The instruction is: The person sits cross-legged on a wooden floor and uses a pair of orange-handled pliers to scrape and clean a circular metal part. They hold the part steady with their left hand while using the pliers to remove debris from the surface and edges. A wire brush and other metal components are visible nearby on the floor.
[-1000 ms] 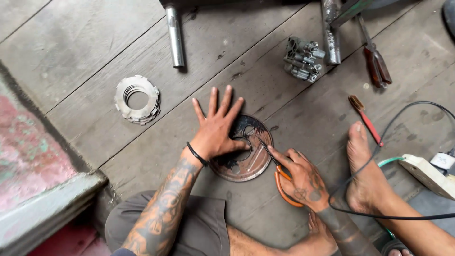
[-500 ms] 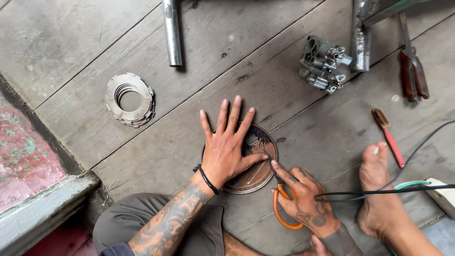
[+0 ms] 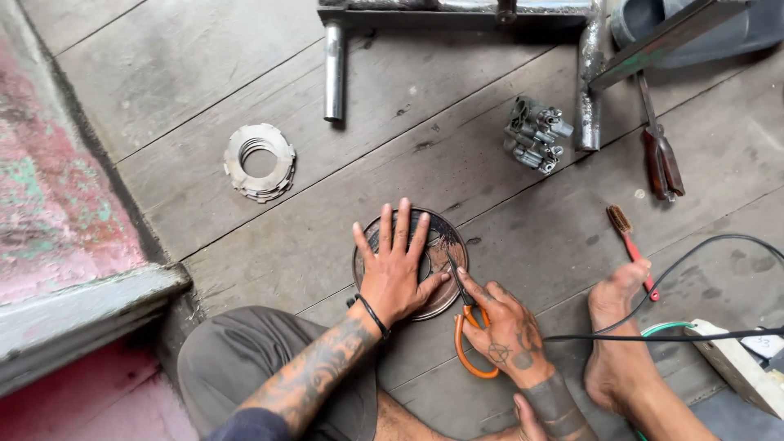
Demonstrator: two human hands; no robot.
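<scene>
Fingers, left hand (image 3: 398, 273): spread flat, pressing down on the round brown disc (image 3: 441, 237) at frame centre, on the wooden floor (image 3: 204, 73).
Fingers, right hand (image 3: 508, 331): closed around the orange-handled scissors (image 3: 467, 327), blades at the disc's right edge.
Progress: cutting looks under way; disc appears whole, so most remains.
Nearby: toothed ring stack (image 3: 260, 162), upper left.

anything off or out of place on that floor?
Loose black cable runs right across the bare foot, a snag risk. Left hand flat on the round disc, right hand on orange-handled scissors; nothing broken or spilled.
</scene>
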